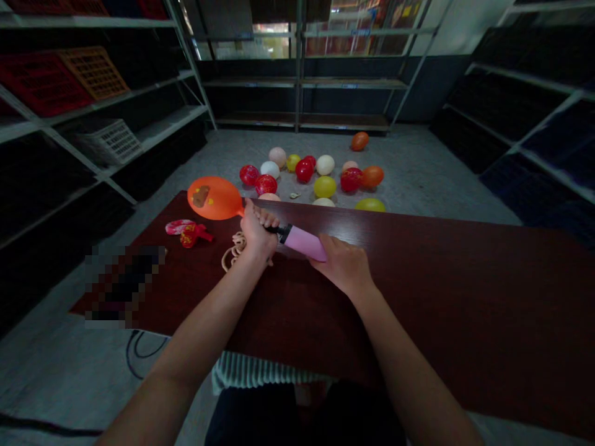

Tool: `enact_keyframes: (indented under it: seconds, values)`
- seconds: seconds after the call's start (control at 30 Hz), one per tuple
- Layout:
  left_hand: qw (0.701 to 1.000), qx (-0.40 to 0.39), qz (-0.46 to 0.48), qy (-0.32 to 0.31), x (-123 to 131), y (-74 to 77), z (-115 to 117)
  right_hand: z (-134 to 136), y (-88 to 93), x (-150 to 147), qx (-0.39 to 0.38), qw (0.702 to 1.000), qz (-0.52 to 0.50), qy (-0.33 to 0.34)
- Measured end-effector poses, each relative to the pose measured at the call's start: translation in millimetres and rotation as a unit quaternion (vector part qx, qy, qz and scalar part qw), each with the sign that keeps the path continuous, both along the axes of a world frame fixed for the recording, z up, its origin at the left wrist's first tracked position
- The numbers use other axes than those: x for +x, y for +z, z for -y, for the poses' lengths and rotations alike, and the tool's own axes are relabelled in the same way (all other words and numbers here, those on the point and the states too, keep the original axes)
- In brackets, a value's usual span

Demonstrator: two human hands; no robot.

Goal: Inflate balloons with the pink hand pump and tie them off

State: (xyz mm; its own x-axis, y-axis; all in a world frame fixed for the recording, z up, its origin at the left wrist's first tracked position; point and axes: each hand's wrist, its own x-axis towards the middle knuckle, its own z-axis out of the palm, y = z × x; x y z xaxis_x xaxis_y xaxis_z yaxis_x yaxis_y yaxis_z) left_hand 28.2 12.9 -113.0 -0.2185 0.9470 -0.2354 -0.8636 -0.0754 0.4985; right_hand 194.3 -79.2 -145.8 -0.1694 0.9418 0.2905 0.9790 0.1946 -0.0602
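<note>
A pink hand pump (304,243) with a black end is held above the dark red-brown table (441,291). My right hand (346,263) is wrapped round its pink barrel. My left hand (259,229) closes on the black nozzle end, where the neck of an orange balloon (214,198) meets it; the fingers partly hide this joint. The balloon is inflated, points left and bears a brown printed figure. Below my left hand lies a coil of beige cord (236,248). Left of it rest deflated red and pink balloons (190,233).
A pixelated dark object (132,282) lies at the table's left end. Several inflated balloons (304,170) in red, orange, yellow and white lie on the floor beyond the table. Metal shelves (297,83) line the back and sides, with crates (95,71) at left. A black cable (134,353) trails below.
</note>
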Motion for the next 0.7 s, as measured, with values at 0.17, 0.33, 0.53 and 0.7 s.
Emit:
enact_keyframes:
  seconds: [0.17,0.33,0.53,0.7]
  values:
    - [1.000,0.005,0.015,0.021,-13,11.4,-5,-5,-4.7,4,0.037,0.999,-0.003,0.009]
    - [0.998,-0.008,0.035,0.047,-37,13.5,-16,-7,-9.8,18,0.071,0.997,0.039,0.018]
    - [0.994,-0.017,0.037,0.099,-69,13.2,-28,-9,-10.2,33,0.091,0.992,0.084,0.023]
    - [0.992,-0.033,0.041,0.113,-83,10.4,-31,-9,-9.0,40,0.112,0.988,0.107,0.025]
